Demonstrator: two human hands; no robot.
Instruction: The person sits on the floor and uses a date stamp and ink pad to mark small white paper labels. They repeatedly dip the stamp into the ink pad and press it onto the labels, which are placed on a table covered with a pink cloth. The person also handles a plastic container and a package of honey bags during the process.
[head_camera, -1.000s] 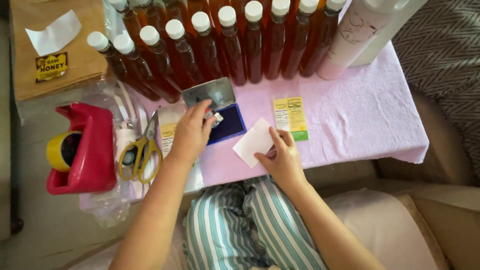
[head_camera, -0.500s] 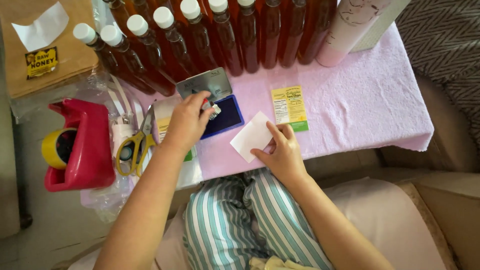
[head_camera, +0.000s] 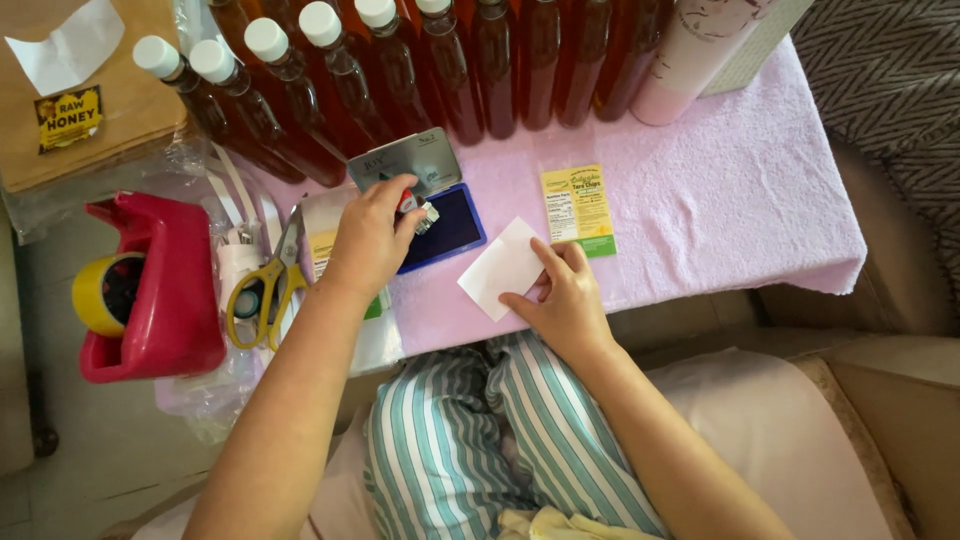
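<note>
Left hand (head_camera: 368, 240), left of frame centre, had its grip closed around a small stamp (head_camera: 412, 207), the stamp poised at the upper left edge of the open blue ink pad (head_camera: 447, 226); contact with the pad could not be told. Right hand (head_camera: 563, 297), fingers flat and open, pinned a blank white label (head_camera: 500, 267) on the pink cloth (head_camera: 720, 200) of the worktop, just below a printed yellow label (head_camera: 578, 209). Judgement: pressing the stamp squarely, lightly and evenly would ink it cleanly; the label's pinned corner should stay flat. Amber bottles (head_camera: 420, 70) lined the top of frame; scissors (head_camera: 262, 285) and red tape dispenser (head_camera: 150, 290) lay at left.
</note>
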